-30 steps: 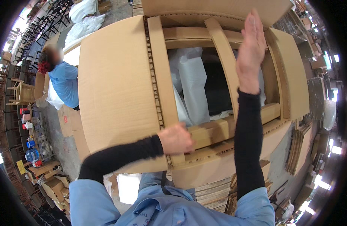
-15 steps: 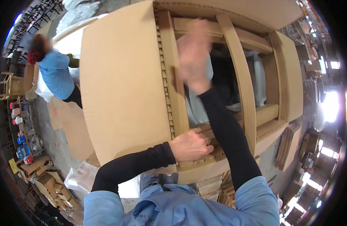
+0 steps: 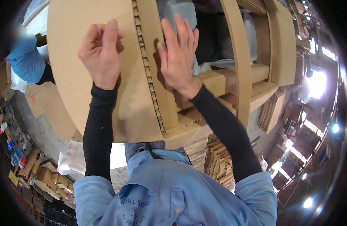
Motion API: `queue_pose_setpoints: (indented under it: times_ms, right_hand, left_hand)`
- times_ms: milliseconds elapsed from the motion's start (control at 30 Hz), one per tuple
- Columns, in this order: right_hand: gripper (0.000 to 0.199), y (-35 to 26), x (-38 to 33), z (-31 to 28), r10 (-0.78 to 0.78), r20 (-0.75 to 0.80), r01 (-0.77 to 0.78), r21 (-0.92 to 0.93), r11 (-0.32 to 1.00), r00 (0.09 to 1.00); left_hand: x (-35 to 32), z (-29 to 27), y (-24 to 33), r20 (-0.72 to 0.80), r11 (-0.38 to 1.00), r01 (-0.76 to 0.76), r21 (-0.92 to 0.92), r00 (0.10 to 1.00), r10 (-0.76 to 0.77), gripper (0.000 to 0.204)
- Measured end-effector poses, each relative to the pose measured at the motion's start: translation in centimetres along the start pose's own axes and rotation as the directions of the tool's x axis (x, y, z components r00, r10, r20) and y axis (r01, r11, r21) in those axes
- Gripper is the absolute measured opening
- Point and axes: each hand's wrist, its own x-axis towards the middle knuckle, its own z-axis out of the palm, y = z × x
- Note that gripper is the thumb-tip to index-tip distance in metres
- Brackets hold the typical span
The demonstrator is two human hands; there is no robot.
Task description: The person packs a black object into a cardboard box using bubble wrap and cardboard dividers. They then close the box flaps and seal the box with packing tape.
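A large cardboard box [image 3: 188,132] stands before me with its left flap [image 3: 94,109] folded outward. My left hand [image 3: 102,54] is above that flap, fingers curled in and thumb up; I see nothing in it. Over the cardboard strip [image 3: 168,101] along the box's left inner side is my right hand [image 3: 179,58], palm down with fingers spread. Whether it touches the strip I cannot tell. A second cardboard strip [image 3: 239,64] crosses the opening farther right. Between the strips are a dark object [image 3: 209,37] and pale foam wrapping [image 3: 184,15].
A co-worker in a blue shirt [image 3: 26,60] is at the far left. Wooden slats [image 3: 216,160] are piled below the box's near edge. Flat cardboard [image 3: 271,113] leans at the right. A white plastic sheet [image 3: 72,158] lies at the lower left.
My left hand has moved from the near inner edge up over the left flap. My right hand has drawn back toward me and left. The whole view has shifted.
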Motion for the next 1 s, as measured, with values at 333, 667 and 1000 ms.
queue_pose_setpoints:
  times_ms: [333, 667, 1000]
  right_hand:
    - [0.052, -0.2, -4.5, -0.8, -0.071, 0.12, 0.068, 0.033, 0.997, 0.99]
    - [0.049, -0.6, -5.8, -0.5, -0.155, 0.228, 0.157, 0.01, 0.988, 0.961]
    - [0.059, 1.3, -2.4, -9.4, -0.139, -0.152, 0.137, -0.021, 0.99, 0.979]
  left_hand:
    - [0.2, 0.0, -1.7, 0.063, 0.997, 0.076, -0.019, 0.995, -0.074, 0.021]
    - [0.5, -0.8, -2.5, 0.238, 0.949, -0.152, 0.277, 0.968, 0.085, 0.023]
    - [-9.4, 1.0, 3.5, 0.303, 0.805, -0.322, 0.498, 0.935, 0.186, 0.012]
